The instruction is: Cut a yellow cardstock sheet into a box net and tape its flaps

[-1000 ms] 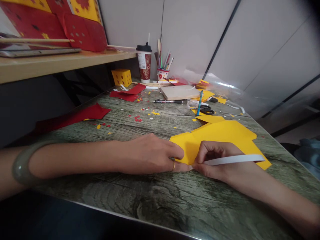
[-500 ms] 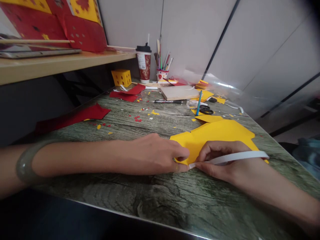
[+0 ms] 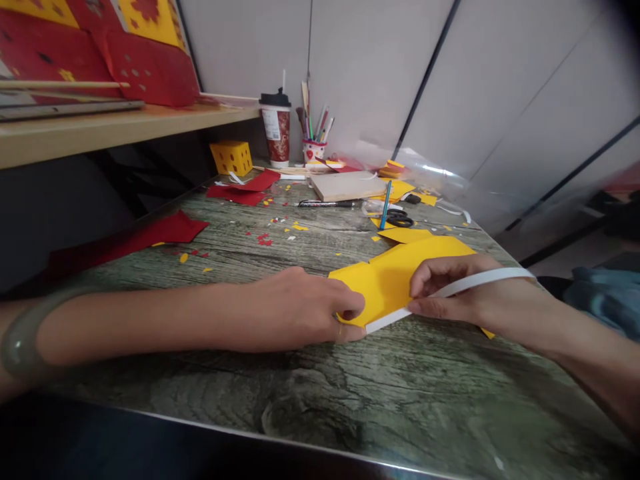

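Note:
A folded piece of yellow card (image 3: 387, 283) lies near the front of the desk. My left hand (image 3: 300, 310) is closed on its near left corner, with the thumb at the end of a white strip of tape (image 3: 387, 321). That strip runs along the card's near edge. Farther right, my right hand (image 3: 450, 297) pinches it between thumb and forefinger, touching the card. Its loose end curves back over my right wrist. The fingertips of my left hand are partly hidden.
Beyond the card are black-handled scissors (image 3: 400, 218), a thin blue stick (image 3: 386, 205), a black pen (image 3: 325, 204) and a pale board (image 3: 347, 186). Red paper (image 3: 175, 231) and scraps lie left. A paper cup (image 3: 275, 130), pen holder (image 3: 314, 151) and yellow box (image 3: 231, 158) stand behind.
My right hand has slid right and away from me along the card's edge, so more tape lies between my hands. My left hand keeps its hold on the corner. The view has shifted slightly.

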A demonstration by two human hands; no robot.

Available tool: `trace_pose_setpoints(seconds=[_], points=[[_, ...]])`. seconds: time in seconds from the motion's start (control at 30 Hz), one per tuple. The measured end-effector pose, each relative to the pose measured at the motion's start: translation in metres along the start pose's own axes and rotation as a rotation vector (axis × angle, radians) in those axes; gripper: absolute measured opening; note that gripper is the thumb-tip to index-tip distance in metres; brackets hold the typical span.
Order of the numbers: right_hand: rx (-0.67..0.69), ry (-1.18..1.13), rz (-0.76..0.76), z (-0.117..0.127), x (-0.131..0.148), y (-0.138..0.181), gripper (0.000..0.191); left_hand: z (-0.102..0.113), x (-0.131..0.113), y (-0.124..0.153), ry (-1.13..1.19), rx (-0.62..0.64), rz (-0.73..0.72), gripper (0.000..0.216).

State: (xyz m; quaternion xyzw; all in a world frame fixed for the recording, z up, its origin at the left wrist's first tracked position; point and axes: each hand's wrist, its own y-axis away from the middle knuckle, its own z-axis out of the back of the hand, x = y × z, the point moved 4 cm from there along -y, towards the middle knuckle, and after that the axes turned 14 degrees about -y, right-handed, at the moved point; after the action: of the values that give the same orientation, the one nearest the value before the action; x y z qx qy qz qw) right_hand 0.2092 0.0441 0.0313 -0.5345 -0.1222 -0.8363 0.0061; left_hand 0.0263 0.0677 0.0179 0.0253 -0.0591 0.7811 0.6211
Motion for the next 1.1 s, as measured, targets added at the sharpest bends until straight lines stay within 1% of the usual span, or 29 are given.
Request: trace_pose_setpoints(seconds=[0.07,0.23,0.37,0.6,0.7,0.93,1.1], points=[[-0.004,0.01,0.013,0.001,-0.003,-0.001,0.013,-0.001,-0.001,0.0,-0.027,-0.009,-0.028,0.023],[-0.008,0.093,0.024,0.0,-0.01,-0.001,0.011,0.001,0.001,0.002,0.002,-0.052,-0.022,0.027],[-0.006,0.121,0.037,0.001,-0.012,-0.001,0.011,0.002,0.0,0.003,-0.011,-0.047,-0.035,0.025],[-0.01,0.14,0.046,0.003,-0.014,-0.002,0.01,0.008,-0.004,0.005,-0.069,-0.071,-0.138,0.029],[-0.012,0.167,0.051,0.002,-0.016,-0.003,0.009,0.009,-0.004,0.006,-0.096,-0.071,-0.156,0.031],[-0.012,0.207,0.059,0.0,-0.019,-0.002,0.007,0.002,-0.003,0.009,-0.215,-0.077,-0.243,0.035],[-0.008,0.245,0.078,-0.003,-0.017,-0.002,0.005,0.001,-0.003,0.011,-0.188,-0.103,-0.246,0.033]])
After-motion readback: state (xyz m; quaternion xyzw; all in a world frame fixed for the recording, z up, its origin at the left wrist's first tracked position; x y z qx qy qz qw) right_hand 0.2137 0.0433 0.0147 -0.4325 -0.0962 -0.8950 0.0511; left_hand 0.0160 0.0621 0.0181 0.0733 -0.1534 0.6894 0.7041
